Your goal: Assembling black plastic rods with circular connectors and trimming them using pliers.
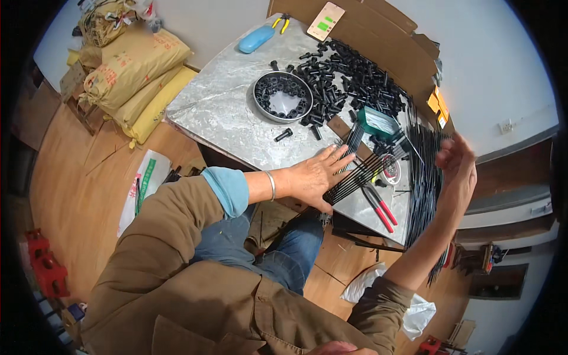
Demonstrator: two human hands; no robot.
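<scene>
My left hand [310, 178] lies flat with spread fingers at the table's front edge, its fingertips on a row of thin black rods [358, 180]. The rods fan out to the right, side by side. My right hand [460, 163] is raised at the table's right side, its fingers curled together; whether anything is between them is hidden. Below it a large bundle of long thin black rods [425, 183] hangs over the right edge. Pliers with red handles [380, 207] lie close to the left hand's row. A green box [378, 122] stands just beyond it.
A round metal bowl [258, 105] holds small black rings. Behind it spreads a heap of black bolt-like parts [367, 83]. A blue case [257, 39], yellow-handled pliers [284, 23] and a phone [325, 21] lie at the back. Cardboard [390, 50] walls the far side; stacked sacks [137, 71] stand left.
</scene>
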